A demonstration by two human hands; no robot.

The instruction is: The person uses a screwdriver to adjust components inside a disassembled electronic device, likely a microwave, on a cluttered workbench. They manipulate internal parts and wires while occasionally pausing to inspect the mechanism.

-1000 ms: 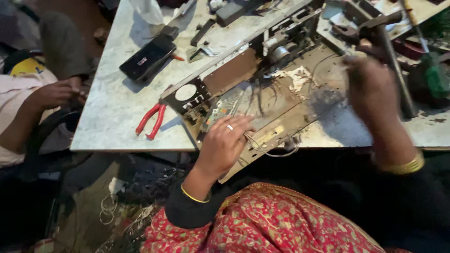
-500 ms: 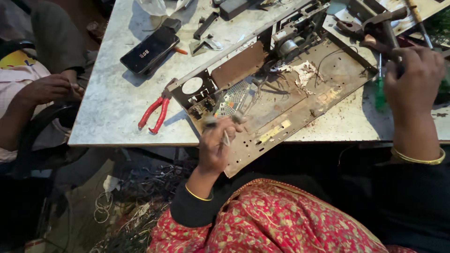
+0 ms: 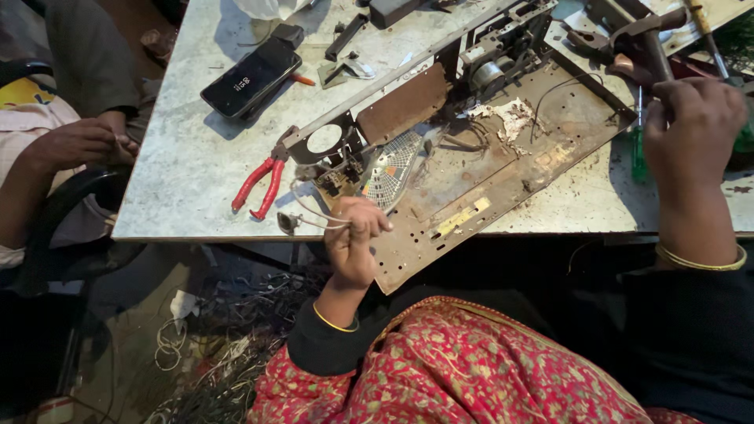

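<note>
Since the earlier frame, left hand (image 3: pixel 355 239) has pulled back off the rusty chassis (image 3: pixel 503 153) at frame centre, its grip clenched on thin white wires (image 3: pixel 310 213). Right hand (image 3: pixel 691 129) is closed around a green screwdriver (image 3: pixel 638 153) at the right. Red pliers (image 3: pixel 261 182) lie on the table (image 3: pixel 181 165), left.

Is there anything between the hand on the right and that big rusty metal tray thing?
Nothing visible. The right hand is over the table edge by a green-handled screwdriver, just right of the rusty chassis. The left hand already grips a thin wire at its near corner.
</note>
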